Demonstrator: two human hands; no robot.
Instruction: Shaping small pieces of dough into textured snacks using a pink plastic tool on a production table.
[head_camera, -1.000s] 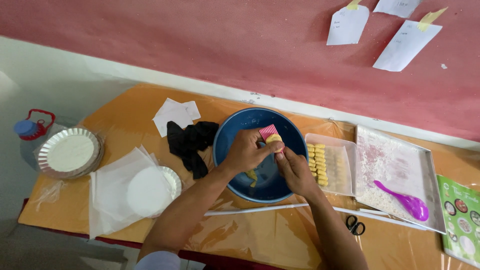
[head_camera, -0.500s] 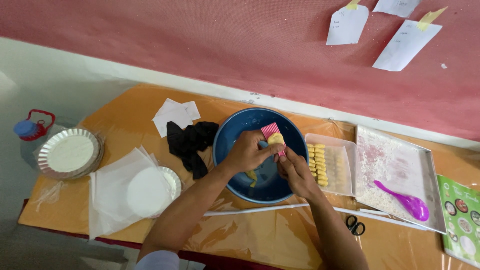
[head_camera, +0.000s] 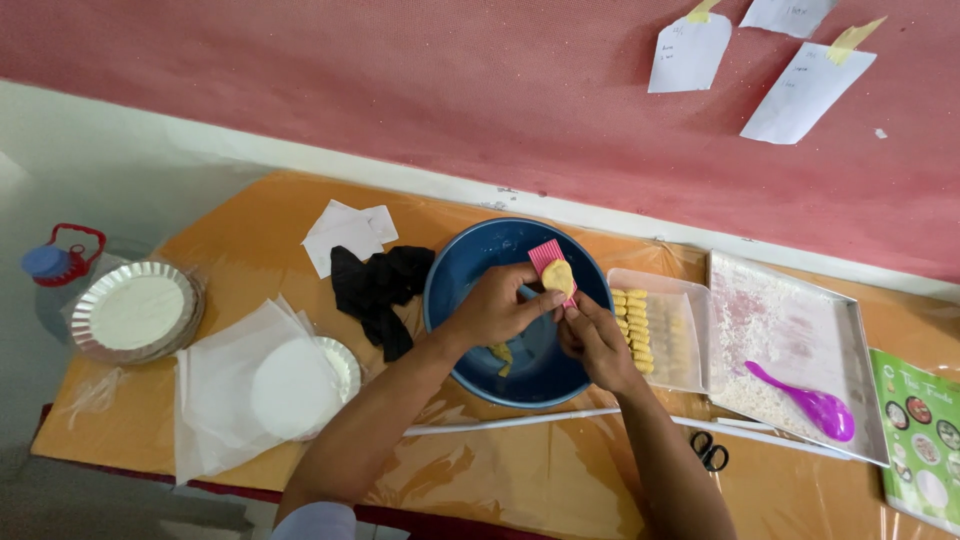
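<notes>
Hands barely moved: left hand (head_camera: 495, 308) grips pink comb (head_camera: 553, 264), right hand (head_camera: 592, 340) pinches dough (head_camera: 558, 277) on it, over blue bowl (head_camera: 470, 290).

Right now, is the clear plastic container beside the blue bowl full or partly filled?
Partly filled: the clear container holds yellow ridged pieces only along its left side.

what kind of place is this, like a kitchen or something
Likely a home or small-scale snack-making table, not a fitted kitchen: a blue bowl with dough, a clear tray of shaped yellow pieces, and a floured metal tray, all on a plastic-covered table against a wall.
</notes>
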